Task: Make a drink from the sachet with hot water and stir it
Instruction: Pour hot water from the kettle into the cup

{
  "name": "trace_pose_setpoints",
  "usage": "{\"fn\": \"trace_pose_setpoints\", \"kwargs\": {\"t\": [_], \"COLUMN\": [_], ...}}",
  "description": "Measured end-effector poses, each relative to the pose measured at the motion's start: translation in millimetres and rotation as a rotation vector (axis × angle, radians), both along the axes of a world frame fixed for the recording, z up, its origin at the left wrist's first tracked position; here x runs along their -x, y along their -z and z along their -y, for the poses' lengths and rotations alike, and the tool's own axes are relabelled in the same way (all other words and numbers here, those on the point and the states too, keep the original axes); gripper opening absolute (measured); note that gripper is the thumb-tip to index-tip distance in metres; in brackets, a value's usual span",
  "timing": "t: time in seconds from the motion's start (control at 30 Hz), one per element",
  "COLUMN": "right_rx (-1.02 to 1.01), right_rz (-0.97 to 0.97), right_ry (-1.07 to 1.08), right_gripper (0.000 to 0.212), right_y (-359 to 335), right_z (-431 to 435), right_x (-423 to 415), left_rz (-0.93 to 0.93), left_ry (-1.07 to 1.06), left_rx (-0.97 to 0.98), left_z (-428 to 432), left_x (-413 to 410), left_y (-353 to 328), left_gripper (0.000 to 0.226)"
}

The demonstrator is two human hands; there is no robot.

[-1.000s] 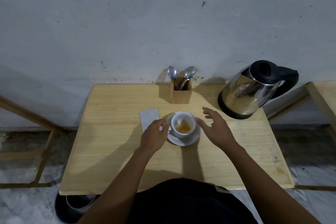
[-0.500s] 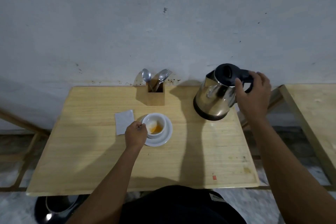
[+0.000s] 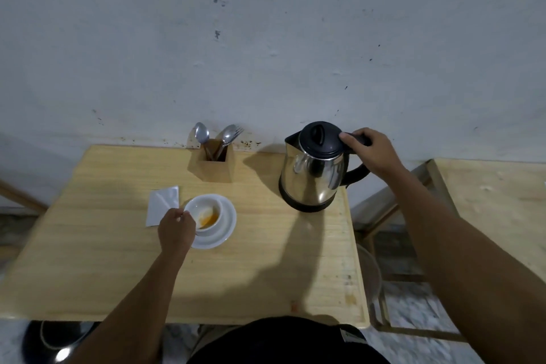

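Note:
A white cup with orange powder in its bottom stands on a white saucer near the middle of the wooden table. My left hand pinches the cup's left rim. The white sachet lies flat just left of the cup. At the table's right back stands a steel kettle with a black lid. My right hand is closed around its black handle at the top. A wooden holder with spoons and a fork stands at the back.
The kettle sits close to the table's right edge. A second wooden table is on the right, with a gap and a chair frame between. A dark bin is on the floor at the lower left. The wall is right behind the table.
My right hand went from beside the cup to the kettle and closed on its handle. The left hand stayed at the cup. The view shifted right.

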State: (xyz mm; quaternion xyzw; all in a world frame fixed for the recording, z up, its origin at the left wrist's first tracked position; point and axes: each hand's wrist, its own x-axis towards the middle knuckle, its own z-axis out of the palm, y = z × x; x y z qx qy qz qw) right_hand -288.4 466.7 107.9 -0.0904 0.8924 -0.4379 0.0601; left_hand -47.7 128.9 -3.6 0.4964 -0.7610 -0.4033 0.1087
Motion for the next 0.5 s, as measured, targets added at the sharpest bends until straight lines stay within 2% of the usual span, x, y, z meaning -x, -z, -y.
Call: {"fn": "trace_pose_setpoints", "kwargs": {"t": [0.07, 0.17, 0.27, 0.5], "right_rx": [-0.006, -0.038, -0.043, 0.132], "right_rz": [0.023, 0.082, 0.133, 0.022], "right_ry": [-0.051, -0.106, -0.113, -0.025], "right_gripper": [0.056, 0.074, 0.08, 0.098], "right_y": [0.7, 1.4, 2.0, 21.0], "right_z": [-6.9, -10.4, -12.0, -10.2], "right_x": [7.0, 16.7, 25.6, 25.0], "left_rz": [-0.005, 0.0, 0.024, 0.018], "left_ry": [-0.018, -0.01, -0.006, 0.022], "left_rx": [-0.003, 0.003, -0.002, -0.06], "left_z": [-4.6, -4.3, -2.2, 1.9], "left_x": [1.3, 2.3, 2.8, 0.3], "left_y": [-1.0, 0.1, 2.3, -2.0], "left_gripper": [0.024, 0.024, 0.026, 0.021]}}
